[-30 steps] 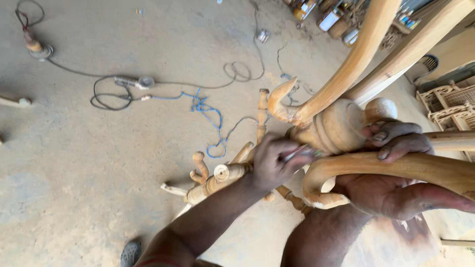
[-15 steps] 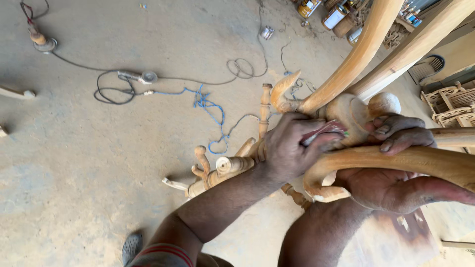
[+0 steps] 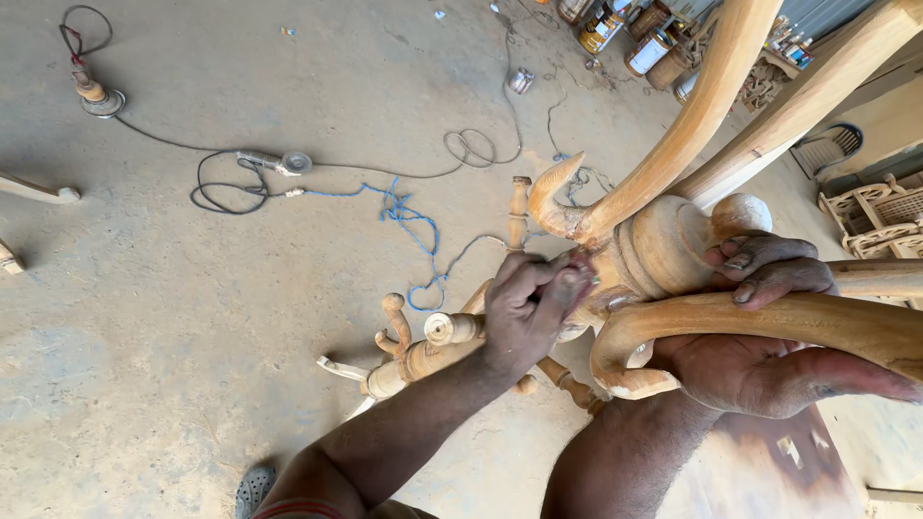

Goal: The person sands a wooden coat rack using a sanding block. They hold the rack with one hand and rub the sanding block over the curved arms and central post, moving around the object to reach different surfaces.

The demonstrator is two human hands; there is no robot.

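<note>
Item: turned hub (image 3: pixel 663 245) of a bare wooden stand, curved legs (image 3: pixel 769 322) radiating from it; long axis runs from the hub lower-left along a turned post (image 3: pixel 423 356) toward the floor.

Left hand (image 3: pixel 524 312): grip closed, fingertips pinched on something small pressed against the hub's left side; what it pinches cannot be told. It lies just left of the hub, touching it, and is the nearer hand to that joint.

Right hand (image 3: pixel 760 370): palm cupped under a curved leg, fingers wrapped over it and resting on the hub's right side; grip closed on the leg.

Surface: dusty concrete floor (image 3: pixel 192 317); no desk in view.

Room: black cable (image 3: pixel 231 187) and blue cord (image 3: pixel 409 216) loosely coiled to the left, a small power tool (image 3: pixel 279 161) on the cable, tins (image 3: pixel 615 29) at the far edge, wicker pieces (image 3: pixel 875 211) at right.
</note>
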